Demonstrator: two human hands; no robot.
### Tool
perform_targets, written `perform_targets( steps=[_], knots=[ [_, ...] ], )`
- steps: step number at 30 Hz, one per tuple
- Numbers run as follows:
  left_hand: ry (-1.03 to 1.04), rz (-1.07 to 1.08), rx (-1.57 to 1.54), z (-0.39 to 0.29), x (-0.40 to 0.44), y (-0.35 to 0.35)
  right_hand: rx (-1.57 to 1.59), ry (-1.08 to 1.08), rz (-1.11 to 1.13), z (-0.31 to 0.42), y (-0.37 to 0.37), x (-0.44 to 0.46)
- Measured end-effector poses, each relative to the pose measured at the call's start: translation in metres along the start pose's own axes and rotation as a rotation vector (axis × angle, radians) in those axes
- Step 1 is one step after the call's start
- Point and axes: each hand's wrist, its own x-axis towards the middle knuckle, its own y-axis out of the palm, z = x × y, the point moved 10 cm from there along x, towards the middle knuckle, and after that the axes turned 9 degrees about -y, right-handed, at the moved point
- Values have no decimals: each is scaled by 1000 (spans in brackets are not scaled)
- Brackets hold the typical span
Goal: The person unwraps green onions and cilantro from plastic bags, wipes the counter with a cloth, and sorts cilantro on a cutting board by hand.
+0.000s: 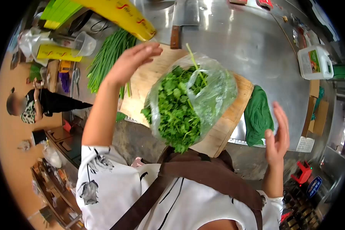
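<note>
We see the leafy greens [174,105] in a clear plastic bag [218,97] in front of us, over the wooden board [141,92], the leaves facing our apron [203,177]. The bag's mouth seems turned our way, which would leave the greens within easy reach. The long green stalks [113,51] lie to our left, probably set there to leave the middle of the board to the bag. The cleaver [185,15] rests on the metal bench [249,46] beyond the board, its handle [175,37] pointing back toward us, handy to take by our reckoning. A green cloth [258,117] lies just beside the board's right edge, likely kept close for wiping.

Our left hand [136,59] is raised by the stalks and the board's far left corner, its fingers stretched, gently bent and close together, gripping nothing. Our right hand [278,140] is lifted near the cloth, fingers straight and nearly together, the thumb held well away from them; it is empty too. Neither hand appears to touch the bag.
</note>
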Motion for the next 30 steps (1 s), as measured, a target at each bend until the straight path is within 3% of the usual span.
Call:
perform_targets(
  steps=[1, 3, 5, 7, 8, 11, 12, 13, 14, 15, 16, 17, 19, 20, 21, 23, 25, 27, 30],
  knots=[
    [22, -42, 47, 4, -28, 2, 182, -151, 58, 36, 18, 20],
    [110, -117, 74, 14, -74, 19, 212, -406, 302, 104, 70, 58],
    [226, -184, 207, 13, -111, 45, 145, -440, 347, 114, 118, 75],
    [230, -390, 426, -4, -136, 66, -258, -447, 454, 88, 146, 68],
    [265, -475, 458, -1, -139, 66, -402, -455, 400, 84, 136, 69],
    [234, -489, 400, 33, -134, 55, -688, -130, 518, 31, 107, 48],
    [244, -475, 316, 36, -134, 54, -705, -113, 512, 32, 100, 44],
    [257, -457, 313, 35, -136, 59, -766, 60, 636, 15, 96, 34],
    [329, -550, 383, 23, -146, 60, -818, 234, 758, 1, 90, 20],
    [401, -650, 452, 6, -158, 61, -829, 243, 749, 2, 88, 18],
    [543, -732, 476, -25, -176, 66, -754, 23, 530, 31, 87, 32],
    [553, -727, 476, -40, -181, 67, -668, -193, 311, 62, 82, 40],
    [927, -449, 487, -76, -201, 100, -613, -256, 175, 85, 90, 54],
    [930, -236, 456, -78, -188, 118, -584, -287, 102, 91, 90, 58],
    [804, -165, 448, -73, -172, 130, -555, -319, 30, 97, 91, 61],
    [555, -282, 705, -57, -139, 142, -399, 22, 202, 43, 118, 51],
    [496, -314, 852, -43, -115, 145, -320, 136, 115, 9, 107, 37],
    [417, -344, 983, -38, -102, 149, -69, 507, -294, -46, 65, 4],
    [397, -396, 1301, -43, -93, 164, 127, 484, -550, -69, 38, -25]
  ],
)
